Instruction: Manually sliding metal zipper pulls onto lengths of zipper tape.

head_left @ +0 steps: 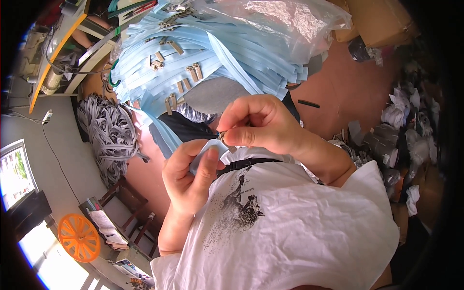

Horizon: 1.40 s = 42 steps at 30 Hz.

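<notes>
My left hand (189, 179) is closed, thumb over fingers, on the end of a light blue zipper tape (213, 145). Just right of it, the thumb and forefinger of my right hand (263, 124) pinch a small metal zipper slider (232, 148) with a flat pull, right at the end of the tape. My fingertips partly hide the slider. Beyond my hands a big pile of light blue zipper tapes (261, 60) spreads out, with several brownish metal zipper pulls (175, 47) lying on it. A grey rounded pad (217, 95) shows under the pile's near edge.
Clear plastic sheeting (309, 19) covers the pile's far right. Grey strips (107, 137) lie heaped at left, near a wooden chair (133, 205) and an orange wheel (79, 238). Another person's arm (83, 36) is by a table (57, 54). Cardboard boxes (382, 21) and plastic-wrapped bundles (382, 145) line the right.
</notes>
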Each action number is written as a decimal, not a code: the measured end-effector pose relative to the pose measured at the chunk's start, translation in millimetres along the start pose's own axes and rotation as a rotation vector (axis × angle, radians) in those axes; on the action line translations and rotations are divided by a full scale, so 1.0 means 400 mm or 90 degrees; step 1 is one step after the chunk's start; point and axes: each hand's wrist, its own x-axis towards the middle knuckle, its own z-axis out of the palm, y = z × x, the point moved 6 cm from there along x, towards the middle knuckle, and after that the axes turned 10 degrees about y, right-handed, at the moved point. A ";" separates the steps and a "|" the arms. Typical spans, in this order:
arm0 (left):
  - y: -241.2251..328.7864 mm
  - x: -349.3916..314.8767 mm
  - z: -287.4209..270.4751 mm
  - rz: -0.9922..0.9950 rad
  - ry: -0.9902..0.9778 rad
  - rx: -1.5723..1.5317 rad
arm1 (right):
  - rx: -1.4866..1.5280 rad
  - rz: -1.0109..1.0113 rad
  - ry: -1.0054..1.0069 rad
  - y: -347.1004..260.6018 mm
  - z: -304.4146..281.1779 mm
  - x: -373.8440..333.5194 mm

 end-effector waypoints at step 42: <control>0.013 0.024 -0.017 0.094 -0.002 0.193 | -0.401 -0.228 -0.054 -0.066 0.025 0.029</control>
